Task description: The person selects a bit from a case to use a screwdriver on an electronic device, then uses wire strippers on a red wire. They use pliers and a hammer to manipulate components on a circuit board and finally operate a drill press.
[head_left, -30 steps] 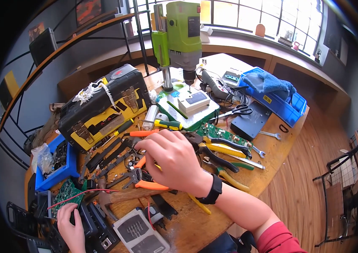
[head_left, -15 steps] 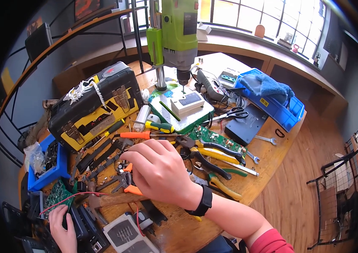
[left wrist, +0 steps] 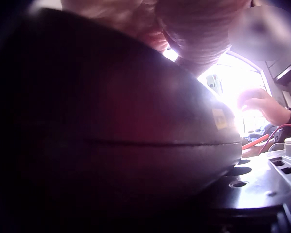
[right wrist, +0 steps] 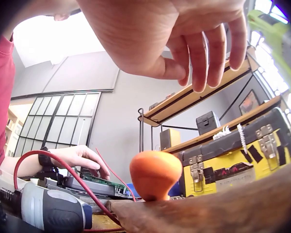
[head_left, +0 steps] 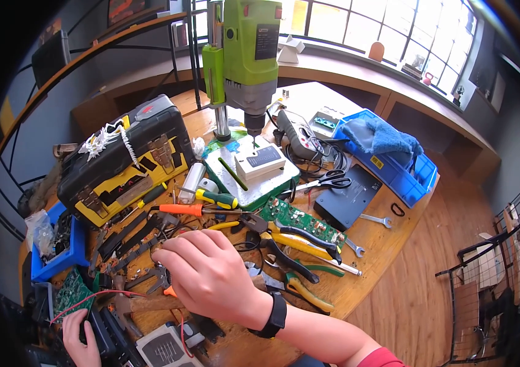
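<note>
My right hand (head_left: 211, 275) hovers palm down over the tools mid-table, its fingers loosely bent with nothing between them. In the right wrist view, a rounded orange handle end (right wrist: 155, 174) and a brown wooden handle (right wrist: 208, 208) lie below it. That wooden handle belongs to a hammer (head_left: 153, 303), partly covered by the hand in the head view. My left hand (head_left: 79, 342) rests over black devices (head_left: 104, 333) at the lower left, beside a green circuit board (head_left: 71, 292) and a red wire (head_left: 104, 292). A black casing (left wrist: 111, 121) fills most of the left wrist view beneath its fingers.
A green drill press (head_left: 250, 49) stands at the back with a white box (head_left: 261, 160) under its bit. Pliers (head_left: 290, 244), a screwdriver (head_left: 217, 198) and another circuit board (head_left: 303, 221) lie mid-table. A yellow-black toolbox (head_left: 125, 165) and blue bins (head_left: 388, 156) flank them.
The head view has shifted, so the table appears further left and lower. Relative to the tools, my right hand has come slightly nearer to me. My left hand stays by the black devices.
</note>
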Available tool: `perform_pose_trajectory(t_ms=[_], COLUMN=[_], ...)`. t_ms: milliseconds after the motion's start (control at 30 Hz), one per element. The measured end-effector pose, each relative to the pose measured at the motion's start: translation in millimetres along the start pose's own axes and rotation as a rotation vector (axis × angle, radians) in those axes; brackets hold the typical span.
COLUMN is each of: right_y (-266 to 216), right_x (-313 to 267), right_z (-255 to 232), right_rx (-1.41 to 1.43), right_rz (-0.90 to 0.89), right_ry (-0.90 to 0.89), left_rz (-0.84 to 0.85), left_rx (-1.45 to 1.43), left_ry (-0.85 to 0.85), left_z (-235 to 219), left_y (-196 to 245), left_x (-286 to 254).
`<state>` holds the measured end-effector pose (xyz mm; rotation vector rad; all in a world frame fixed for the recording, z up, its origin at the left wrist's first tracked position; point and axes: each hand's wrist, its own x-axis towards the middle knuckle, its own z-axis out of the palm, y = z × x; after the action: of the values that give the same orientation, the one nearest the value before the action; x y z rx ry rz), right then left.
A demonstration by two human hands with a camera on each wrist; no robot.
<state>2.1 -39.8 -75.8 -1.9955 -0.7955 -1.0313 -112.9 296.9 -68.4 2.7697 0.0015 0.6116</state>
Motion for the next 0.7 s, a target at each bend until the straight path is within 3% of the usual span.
perform_pose_trajectory(t_ms=[167, 200, 433, 700], right_y=[-0.2, -0.1, -1.8, -4.0], right_x=[0.8, 1.0, 3.9, -1.8], right_z=[-1.7, -2.2, -0.6, 6.0], right_rx=[0.007, 0.010, 0.002, -0.035], right_rz=[0.040, 0.041, 0.031, -0.041], right_ry=[-0.051, -0.060, -0.043, -0.004], left_rz=[-0.087, -0.025, 0.066, 0.012], left_rx=[-0.033, -0.007, 0.008, -0.040], left_ry=[0.024, 0.083, 0.031, 0.145], left_z=[-1.2, 2.6, -1.6, 6.5], left_y=[1.1, 2.9, 4.3, -6.7], left_x=[-0.8, -0.1, -1.8, -4.8])
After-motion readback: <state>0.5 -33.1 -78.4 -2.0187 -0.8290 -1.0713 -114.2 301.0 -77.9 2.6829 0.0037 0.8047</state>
